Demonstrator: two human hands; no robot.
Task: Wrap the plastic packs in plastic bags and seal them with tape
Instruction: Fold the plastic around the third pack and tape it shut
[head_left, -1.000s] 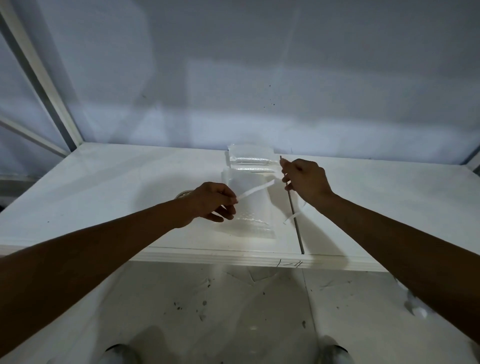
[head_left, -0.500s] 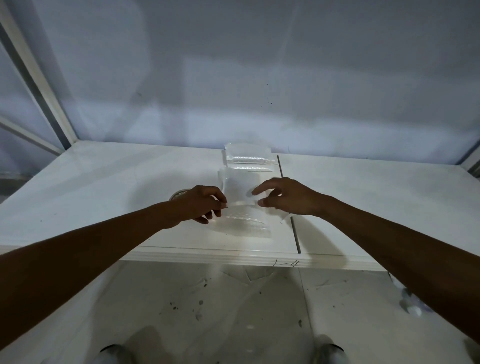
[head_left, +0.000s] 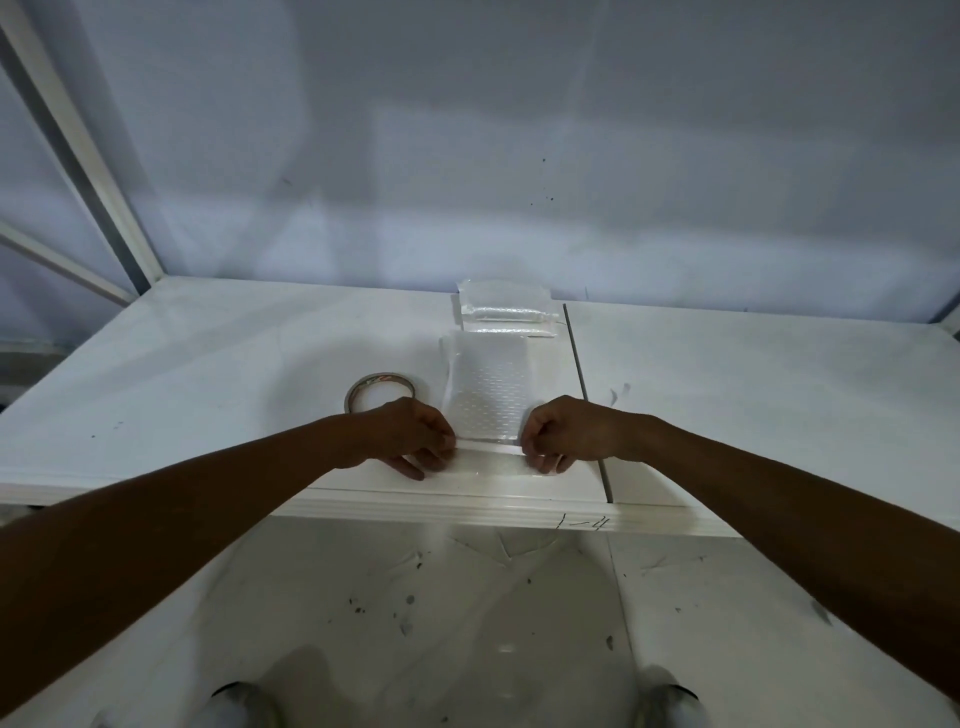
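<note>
Plastic bag (head_left: 488, 395) is lying flat on the counter (head_left: 208, 374), close to the front edge. Tape strip (head_left: 488, 446) is running left to right across the bag's near end. Left hand (head_left: 410, 434) is pinching the strip's left end and right hand (head_left: 571, 431) its right end. Tape roll (head_left: 382, 378) is lying just behind the left hand, left of the bag. Plastic packs (head_left: 504, 312) are sitting behind the bag, by the wall. Seam (head_left: 582, 384) is running front to back, just right of the bag.

We lose the tape roll's (head_left: 382, 395) near rim behind the left hand (head_left: 410, 436), at the plastic bag's (head_left: 485, 400) 9 o'clock. The left hand and right hand (head_left: 566, 431) each hide one end of the tape strip (head_left: 488, 456) in their grip. At 12 o'clock we cannot count the stacked packs (head_left: 506, 312). At 6 o'clock the frame edge cuts off the shoes (head_left: 239, 706).
</note>
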